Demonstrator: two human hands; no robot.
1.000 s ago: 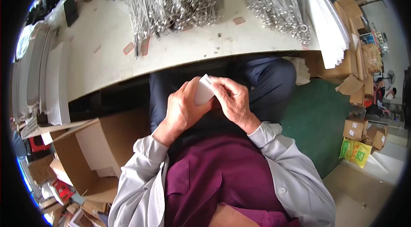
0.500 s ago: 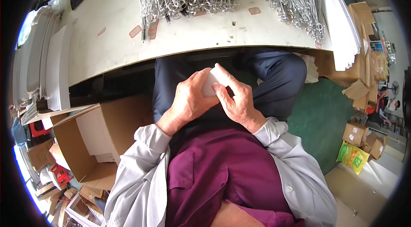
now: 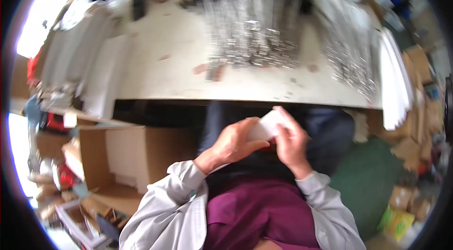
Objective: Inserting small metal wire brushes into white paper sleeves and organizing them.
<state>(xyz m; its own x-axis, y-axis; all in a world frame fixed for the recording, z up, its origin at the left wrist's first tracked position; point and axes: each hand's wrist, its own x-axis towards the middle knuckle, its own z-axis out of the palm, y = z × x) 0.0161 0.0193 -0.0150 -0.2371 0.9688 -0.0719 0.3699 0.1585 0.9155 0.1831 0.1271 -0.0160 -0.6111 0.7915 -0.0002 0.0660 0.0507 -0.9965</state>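
So you've got both hands closed on the same thing: a white, card-like piece (image 3: 264, 127), right in your grip over your lap. Your left hand (image 3: 233, 140) has it clamped from the left, thumb on the near side and fingers around the far side. Your right hand (image 3: 292, 142) pinches the right part, with its thumb on the face and a finger running along the edge. It's a bit blurry there, so I can't tell if the piece is folded or just thick.

Straight beyond your grip is the pale table (image 3: 174, 85), and on it a big heap of metal rods (image 3: 255, 45) with shiny ends toward you. Beyond and to the right of your grip there's a smaller rod bundle (image 3: 351, 49), then a stack of white sheets (image 3: 394, 82) at the table's right end. Far off to the left of your grip stand some tall white stacks (image 3: 104, 78). Nearer you on that same side, lower than your grip, sits an open cardboard box (image 3: 158, 155). Green floor (image 3: 370, 179) shows to the right of your grip, closer to you.
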